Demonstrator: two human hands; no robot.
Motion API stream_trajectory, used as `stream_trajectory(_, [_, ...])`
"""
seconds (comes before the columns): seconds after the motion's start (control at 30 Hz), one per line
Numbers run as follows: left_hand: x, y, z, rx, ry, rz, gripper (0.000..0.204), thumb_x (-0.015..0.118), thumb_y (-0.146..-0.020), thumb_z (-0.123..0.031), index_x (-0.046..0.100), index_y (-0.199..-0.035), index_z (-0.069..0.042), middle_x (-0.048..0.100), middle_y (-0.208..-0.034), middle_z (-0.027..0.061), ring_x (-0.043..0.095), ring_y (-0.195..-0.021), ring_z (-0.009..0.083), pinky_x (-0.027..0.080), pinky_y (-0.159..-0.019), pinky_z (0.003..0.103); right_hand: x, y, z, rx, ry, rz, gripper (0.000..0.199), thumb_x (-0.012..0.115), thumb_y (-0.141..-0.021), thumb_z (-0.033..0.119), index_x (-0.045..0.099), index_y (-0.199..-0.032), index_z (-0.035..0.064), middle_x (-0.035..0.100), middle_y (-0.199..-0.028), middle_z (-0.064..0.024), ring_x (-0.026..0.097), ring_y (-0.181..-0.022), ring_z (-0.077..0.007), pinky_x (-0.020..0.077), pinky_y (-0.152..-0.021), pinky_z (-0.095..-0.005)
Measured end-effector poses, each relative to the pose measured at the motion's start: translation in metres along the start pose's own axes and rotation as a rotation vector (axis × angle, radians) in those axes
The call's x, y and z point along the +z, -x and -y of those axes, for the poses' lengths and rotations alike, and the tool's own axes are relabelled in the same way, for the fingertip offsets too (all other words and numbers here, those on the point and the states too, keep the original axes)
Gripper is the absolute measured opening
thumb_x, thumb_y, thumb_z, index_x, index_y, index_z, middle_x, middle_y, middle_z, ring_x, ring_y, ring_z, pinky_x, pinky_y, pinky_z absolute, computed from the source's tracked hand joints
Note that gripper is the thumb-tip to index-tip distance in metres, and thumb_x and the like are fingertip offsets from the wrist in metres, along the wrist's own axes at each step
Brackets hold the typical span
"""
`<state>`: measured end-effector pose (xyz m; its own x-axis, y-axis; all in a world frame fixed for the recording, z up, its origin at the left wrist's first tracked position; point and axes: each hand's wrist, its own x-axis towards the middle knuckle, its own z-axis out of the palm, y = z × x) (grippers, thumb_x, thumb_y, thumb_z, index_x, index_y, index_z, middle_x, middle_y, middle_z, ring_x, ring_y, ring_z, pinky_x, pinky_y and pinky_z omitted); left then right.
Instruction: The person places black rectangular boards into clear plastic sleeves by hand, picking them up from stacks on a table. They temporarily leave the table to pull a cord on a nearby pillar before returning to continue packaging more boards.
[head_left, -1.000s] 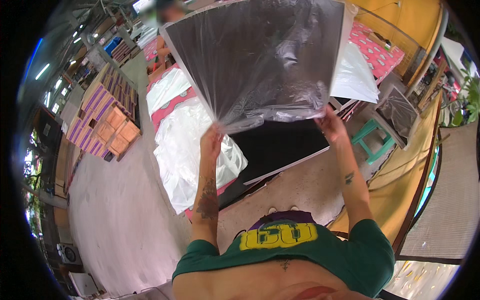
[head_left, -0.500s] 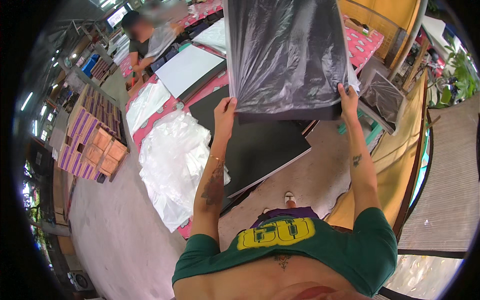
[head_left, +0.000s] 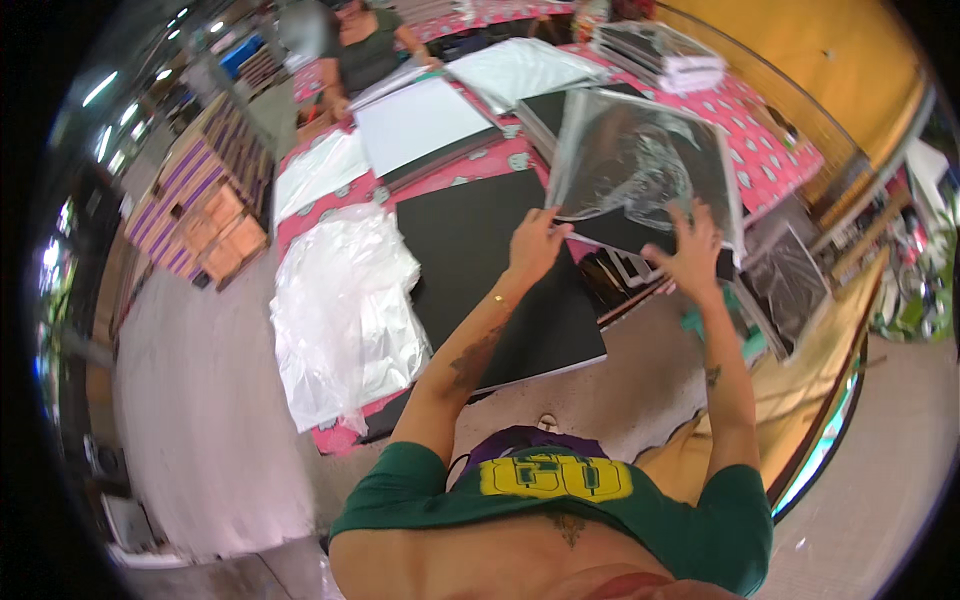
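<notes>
A dark flat panel in a clear plastic bag lies on a stack at the right part of the table. At its near left corner my left hand has its fingers curled at the bag's edge, seemingly pinching it. My right hand is open, fingers spread, over the bag's near edge, the fingertips on the plastic. Below my left forearm lies a large black board with a pale edge. Left of that board is a crumpled heap of clear plastic bags.
The table has a pink patterned cloth. A white-topped stack stands near a co-worker across the table. More bagged panels lie at the far right. Stacked cartons stand left, a green stool right.
The bagged panel, held up in both hands before, now lies on the stack at the right. My right hand has let go and spread its fingers. My view has shifted.
</notes>
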<state>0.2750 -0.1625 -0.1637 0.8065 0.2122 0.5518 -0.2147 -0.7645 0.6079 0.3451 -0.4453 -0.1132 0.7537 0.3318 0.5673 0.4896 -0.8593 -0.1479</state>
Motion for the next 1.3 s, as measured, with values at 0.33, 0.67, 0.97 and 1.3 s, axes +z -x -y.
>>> stream_trajectory(0.33, [-0.189,0.090,-0.011,-0.189,-0.220,-0.159,0.031,0.058,-0.087,-0.028,0.057,-0.113,-0.012,0.055,-0.103,0.0121,0.061,-0.082,0.0311,0.051,-0.072,0.040,0.043,-0.023,0.001,-0.271,-0.196,0.190,0.057,0.077,-0.064,0.020,0.057,-0.116,0.0106,0.055,-0.119,-0.0164,0.051,-0.111,-0.0358,0.0396,-0.094,-0.0436])
stream_trajectory(0.67, [-0.576,0.356,0.036,-0.671,-0.940,-0.767,0.022,0.064,-0.083,-0.019,0.064,-0.102,-0.008,0.061,-0.090,0.0124,0.062,-0.069,0.0235,0.050,-0.065,0.036,0.061,-0.029,0.181,-0.430,-0.290,-0.002,0.052,0.065,-0.083,0.032,0.050,-0.127,0.0084,0.043,-0.131,-0.0202,0.040,-0.122,-0.0370,0.0329,-0.101,-0.0461])
stream_trajectory(0.97, [-0.751,0.583,0.000,-0.989,-1.108,-0.973,0.020,0.060,-0.083,-0.015,0.064,-0.100,-0.006,0.064,-0.086,0.0139,0.064,-0.075,0.0278,0.050,-0.069,0.038,0.038,0.125,0.655,-0.806,-1.172,0.569,0.036,0.061,-0.087,0.010,0.052,-0.121,0.0030,0.043,-0.131,-0.0169,0.037,-0.127,-0.0306,0.0261,-0.107,-0.0398])
stream_trajectory(1.3, [-0.863,0.720,-0.065,-1.014,-1.304,-1.503,0.018,0.058,-0.083,-0.008,0.063,-0.099,-0.003,0.064,-0.088,0.0132,0.064,-0.075,0.0267,0.050,-0.071,0.036,0.020,0.425,1.090,-1.373,-1.390,1.374,0.042,0.064,-0.086,0.029,0.054,-0.119,0.0057,0.051,-0.120,-0.0157,0.049,-0.114,-0.0303,0.0416,-0.094,-0.0374])
